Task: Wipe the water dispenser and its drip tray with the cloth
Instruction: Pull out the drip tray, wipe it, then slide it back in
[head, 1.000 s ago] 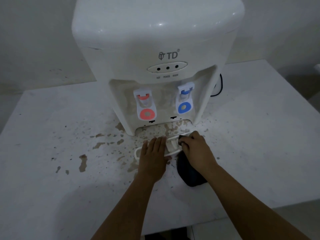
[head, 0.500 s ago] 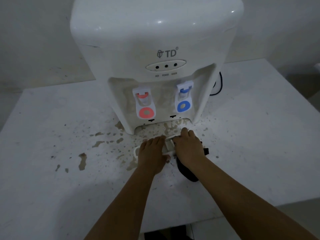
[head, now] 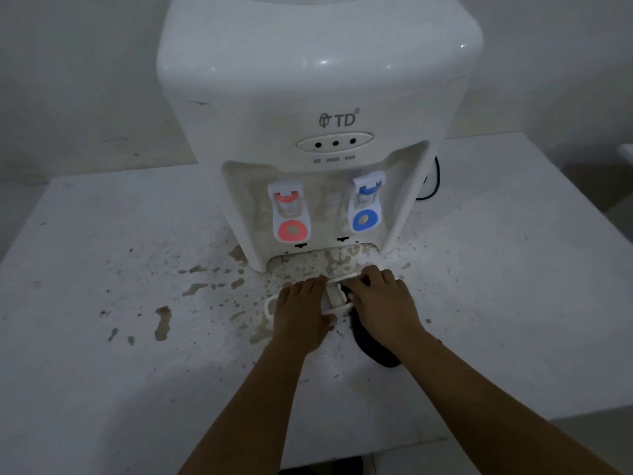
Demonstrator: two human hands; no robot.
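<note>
A: While the left hand (head: 301, 315) is lying flat on the tray (head: 334, 296), fingers straight and pressing down, what is the right hand (head: 385, 308) doing?

B: It is gripping the cloth (head: 375, 347), fingers curled over the dark wad; the cloth's tail is trailing back under the wrist onto the table (head: 102, 371), and its front end is touching the tray's right part.

A: So which step is this looking like?

B: I am judging it as the tray wipe; the tray is sitting pulled out, just in front of the dispenser (head: 318, 132), with one hand steadying and the other scrubbing.

A: And the next move is calling for what?

B: Probably keeping the flat hand pressing so the tray is not sliding, while dragging the cloth across it; the hands are hiding most of the tray, so I am not telling how clean it is.

A: Further back?

B: Brown stains are showing in the slot under the red tap (head: 291, 217) and blue tap (head: 365, 207); the body is likely needing wiping too.
</note>
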